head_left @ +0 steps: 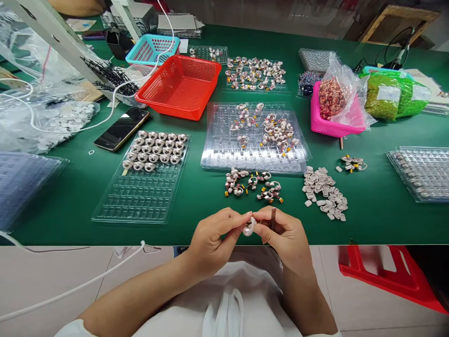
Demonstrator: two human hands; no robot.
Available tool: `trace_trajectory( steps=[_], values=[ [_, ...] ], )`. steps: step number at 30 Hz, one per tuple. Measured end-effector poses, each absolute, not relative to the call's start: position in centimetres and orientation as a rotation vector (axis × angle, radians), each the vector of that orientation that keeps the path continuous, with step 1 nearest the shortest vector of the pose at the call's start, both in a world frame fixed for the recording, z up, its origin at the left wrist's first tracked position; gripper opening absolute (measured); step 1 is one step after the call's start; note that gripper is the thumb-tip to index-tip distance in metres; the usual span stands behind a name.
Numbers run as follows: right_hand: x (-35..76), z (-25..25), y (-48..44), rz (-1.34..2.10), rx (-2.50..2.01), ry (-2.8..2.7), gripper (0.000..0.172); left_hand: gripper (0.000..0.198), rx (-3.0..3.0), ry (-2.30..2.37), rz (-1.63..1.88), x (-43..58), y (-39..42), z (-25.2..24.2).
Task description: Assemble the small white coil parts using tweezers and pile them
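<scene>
Near the table's front edge, a small white curved part point(249, 228) is pinched between both hands. My left hand point(219, 238) grips its left side with thumb and fingertips. My right hand point(284, 236) closes on its right side and also holds a thin brown tool point(273, 219) upright between the fingers. Just beyond the hands lie loose wired white parts point(270, 191) with yellow tabs. Small flat white pieces point(326, 192) form a pile to the right. On the left, a clear tray point(136, 201) carries rows of shiny rounded parts point(157, 149) in its far half.
Stacked clear trays point(224, 157) bear more wired parts mid-table. Behind them are a red basket point(180, 89) and a blue basket point(150, 49). A phone point(122, 129) and white cable lie left. A pink basket point(336, 124) and green bags point(396, 98) stand right; a red stool point(396, 276) is below.
</scene>
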State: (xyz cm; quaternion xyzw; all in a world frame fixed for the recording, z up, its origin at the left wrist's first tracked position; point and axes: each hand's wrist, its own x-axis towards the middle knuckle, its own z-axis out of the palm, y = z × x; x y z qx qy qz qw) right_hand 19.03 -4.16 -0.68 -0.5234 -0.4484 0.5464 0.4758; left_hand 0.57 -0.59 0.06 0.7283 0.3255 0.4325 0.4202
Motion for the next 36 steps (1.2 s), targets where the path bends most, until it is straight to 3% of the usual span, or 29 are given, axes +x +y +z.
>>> trace_trajectory(
  steps=[14,21,29,36],
  values=[
    [19.2,-0.9,-4.6,1.350,-1.301,-1.207,0.017,0.033,1.730,0.818,1.048,0.4,-0.7,0.1],
    [18.7,-0.9,-5.0,1.211,-1.181,-1.288,0.011,0.035,1.614,0.780,1.021,-0.1,-1.1,0.6],
    [17.5,-0.6,-5.0,1.041,-1.119,-1.378,0.019,0.042,1.475,0.736,1.076,-0.3,-1.2,0.6],
    [17.9,-0.5,-4.7,0.953,-1.109,-1.503,0.020,0.014,1.090,0.838,0.804,-0.5,-0.7,1.7]
  ],
)
